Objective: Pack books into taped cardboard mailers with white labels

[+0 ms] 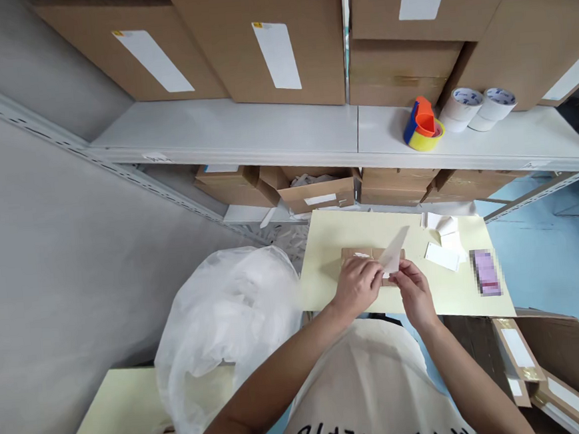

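Observation:
A small cardboard box (348, 254) lies on the pale yellow table (328, 237) in front of me. Above its right part I hold a thin white paper label (395, 252), tilted upward, between both hands. The fingers of my left hand (359, 284) pinch the paper's left lower edge, and the hand partly covers the box. My right hand (414, 289) pinches its lower right corner between thumb and fingers. Whether the paper touches the box cannot be made out. Right of my hands lie a white label sheet (442, 256) and some crumpled white paper (447, 226).
A pixelated purple item (486, 272) lies at the table's right end. On the left bulges a large clear plastic bag (226, 309). Behind, a grey shelf (262, 122) bears cartons, a tape dispenser (423, 126) and tape rolls (464, 106). Lower right, an open carton (563, 342) holds labelled boxes.

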Available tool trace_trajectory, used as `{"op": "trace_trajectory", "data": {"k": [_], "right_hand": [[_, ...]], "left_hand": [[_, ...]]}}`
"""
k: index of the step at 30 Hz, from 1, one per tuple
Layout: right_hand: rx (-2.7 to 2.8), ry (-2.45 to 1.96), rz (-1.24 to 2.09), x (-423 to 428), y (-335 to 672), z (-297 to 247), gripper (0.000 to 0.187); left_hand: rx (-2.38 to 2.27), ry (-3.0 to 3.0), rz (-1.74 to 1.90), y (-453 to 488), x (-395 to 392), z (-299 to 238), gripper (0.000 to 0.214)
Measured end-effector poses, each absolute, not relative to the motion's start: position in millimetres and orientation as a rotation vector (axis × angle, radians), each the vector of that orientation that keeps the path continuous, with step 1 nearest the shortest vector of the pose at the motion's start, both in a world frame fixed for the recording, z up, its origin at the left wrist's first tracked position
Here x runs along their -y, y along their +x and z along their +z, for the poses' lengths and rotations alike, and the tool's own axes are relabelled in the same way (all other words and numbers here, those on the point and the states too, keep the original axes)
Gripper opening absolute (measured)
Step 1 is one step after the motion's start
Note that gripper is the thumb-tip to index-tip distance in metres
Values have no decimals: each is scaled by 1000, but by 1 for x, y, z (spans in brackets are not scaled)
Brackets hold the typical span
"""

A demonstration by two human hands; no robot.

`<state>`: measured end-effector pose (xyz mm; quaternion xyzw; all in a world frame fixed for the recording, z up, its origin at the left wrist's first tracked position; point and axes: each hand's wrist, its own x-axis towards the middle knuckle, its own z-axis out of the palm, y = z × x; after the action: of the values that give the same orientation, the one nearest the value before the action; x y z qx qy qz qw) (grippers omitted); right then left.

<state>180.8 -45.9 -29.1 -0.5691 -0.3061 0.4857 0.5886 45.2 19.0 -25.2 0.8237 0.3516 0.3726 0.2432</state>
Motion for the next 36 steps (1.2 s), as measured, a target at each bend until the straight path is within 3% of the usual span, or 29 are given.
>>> {"op": "trace_trajectory", "data": {"k": [5,11,22,36], "right_hand": [[943,-1559,796,66,213,-34,41],[972,-1640,741,75,240,-44,28],[948,-1711,1077,96,232,-91,31],[997,-1752,1131,53,224,-124,45]], "left_hand": [[-1125,1589,981,48,-10,-28,15],[-1138,1076,835,47,5,-31,30],[-1528,1103,715,28,37,-97,26],[-1594,1202,610,24,-25,-109,20]]}}
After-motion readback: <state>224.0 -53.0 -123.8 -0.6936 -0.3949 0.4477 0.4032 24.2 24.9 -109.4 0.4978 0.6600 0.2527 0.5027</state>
